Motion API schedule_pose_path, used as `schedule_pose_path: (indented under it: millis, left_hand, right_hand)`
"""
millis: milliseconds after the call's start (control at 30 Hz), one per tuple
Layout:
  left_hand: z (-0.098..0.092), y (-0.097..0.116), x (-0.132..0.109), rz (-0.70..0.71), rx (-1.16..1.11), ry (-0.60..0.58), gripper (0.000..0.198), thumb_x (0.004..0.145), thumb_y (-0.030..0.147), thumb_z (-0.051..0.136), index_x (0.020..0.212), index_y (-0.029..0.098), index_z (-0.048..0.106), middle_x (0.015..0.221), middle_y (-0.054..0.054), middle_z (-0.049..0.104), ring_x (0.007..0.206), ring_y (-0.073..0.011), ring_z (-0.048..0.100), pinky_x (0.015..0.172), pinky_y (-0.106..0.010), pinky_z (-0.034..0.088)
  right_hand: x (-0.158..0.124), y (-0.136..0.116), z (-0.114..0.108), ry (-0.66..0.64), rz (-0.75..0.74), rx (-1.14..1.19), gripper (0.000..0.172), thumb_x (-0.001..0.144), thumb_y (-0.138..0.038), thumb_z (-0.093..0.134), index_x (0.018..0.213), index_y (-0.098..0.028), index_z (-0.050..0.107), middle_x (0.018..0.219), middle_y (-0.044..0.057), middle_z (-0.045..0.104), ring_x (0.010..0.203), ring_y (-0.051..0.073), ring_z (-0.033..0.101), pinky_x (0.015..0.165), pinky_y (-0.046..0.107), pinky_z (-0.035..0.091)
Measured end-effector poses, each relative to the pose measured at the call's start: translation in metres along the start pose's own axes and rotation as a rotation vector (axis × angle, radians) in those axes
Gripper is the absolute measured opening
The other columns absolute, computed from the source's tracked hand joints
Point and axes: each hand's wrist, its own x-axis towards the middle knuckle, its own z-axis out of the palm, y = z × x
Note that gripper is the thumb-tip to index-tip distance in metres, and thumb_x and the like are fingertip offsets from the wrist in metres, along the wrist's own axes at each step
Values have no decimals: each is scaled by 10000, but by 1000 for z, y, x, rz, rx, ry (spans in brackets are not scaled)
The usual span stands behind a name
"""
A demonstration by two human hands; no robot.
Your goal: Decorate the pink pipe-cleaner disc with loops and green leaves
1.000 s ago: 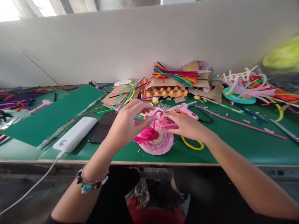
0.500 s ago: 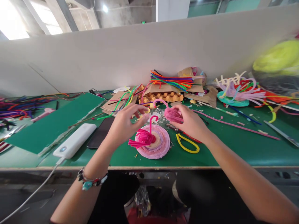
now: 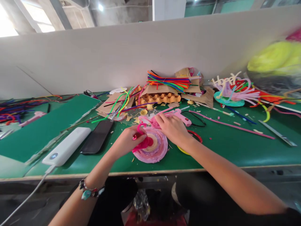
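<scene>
We've dropped the pale figure [image 3: 150, 121] onto the disc [image 3: 158, 150] at 12 o'clock, right hand [image 3: 172, 128] clasping it, left hand [image 3: 127, 142] pinching the hot-pink figure [image 3: 145, 143]; neither looks fixed yet.

The left hand [image 3: 127, 142] hides most of the hot-pink figure [image 3: 147, 142], the right hand [image 3: 172, 128] covers the pale figure [image 3: 151, 121] so its grip cannot be told, its wrist hides most of the yellow loop [image 3: 182, 151], and the far-right yellow-green mass [image 3: 274, 58] is blurred and cut off by the right edge.
</scene>
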Motion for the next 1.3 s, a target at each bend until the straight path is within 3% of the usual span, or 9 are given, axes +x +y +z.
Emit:
schedule_pose_path:
  millis: [200,333,400,533,700,900,1033,1167,1300]
  left_hand:
    - [-4,-4,-7,-32,-137,63,176,767,254,478,745,173,632,765,-34,670,675,-145,617,625,-246,497]
    - [-5,-8,-9,-114,-246,64,194,747,285,499,721,169,652,709,-34,690,615,-148,624,582,-247,505]
    - [-5,-12,-9,-178,-295,66,216,734,312,509,727,157,659,665,-35,689,597,-156,625,556,-250,501]
    - [-5,-18,-9,-241,-339,67,233,715,335,527,720,144,661,673,-46,692,614,-166,630,551,-252,496]
    - [-7,-20,-10,-222,-350,48,206,727,313,529,725,154,661,660,-30,689,598,-154,626,574,-254,501]
    - [-8,-21,-12,-223,-320,38,213,735,313,529,747,164,681,690,-30,690,622,-156,626,597,-260,511]
    - [-7,-19,-12,-243,-308,39,194,732,284,537,757,177,697,705,-28,702,621,-154,631,566,-239,502]
    - [-6,-16,-12,-287,-329,33,176,721,269,558,747,178,706,706,-28,709,627,-161,646,570,-235,508]
    - [-6,-16,-11,-325,-402,23,180,724,277,558,743,180,708,676,-33,712,657,-187,664,545,-243,517]
  right_hand:
    - [7,13,4,9,-126,261,384,827,-384,467,1133,-155,511,1114,99,582,911,221,583,782,340,439]
    - [0,47,2,97,232,278,321,844,-358,423,1043,-140,549,1068,114,598,901,209,592,762,319,455]
    - [-4,63,8,15,403,159,359,834,-400,420,1064,-149,533,1063,119,603,920,226,591,733,323,464]
    - [-9,75,30,-89,441,102,445,751,-409,530,1088,-119,520,985,170,636,895,304,601,649,367,468]
    - [-8,71,45,-100,477,96,414,807,-371,435,1134,-121,476,950,170,653,821,296,622,572,345,456]
    - [-16,87,35,-47,485,144,400,805,-358,448,1129,-125,479,995,154,644,855,287,620,665,361,477]
    - [-28,103,25,171,544,253,478,786,-329,469,1209,-107,432,1063,181,603,961,321,585,775,436,466]
    - [-36,95,12,264,558,360,531,800,-353,447,1285,-154,366,1105,166,572,1009,333,559,815,490,448]
    - [-41,63,-4,244,384,381,579,822,-335,446,1357,-211,262,1140,135,551,1027,310,541,827,470,451]
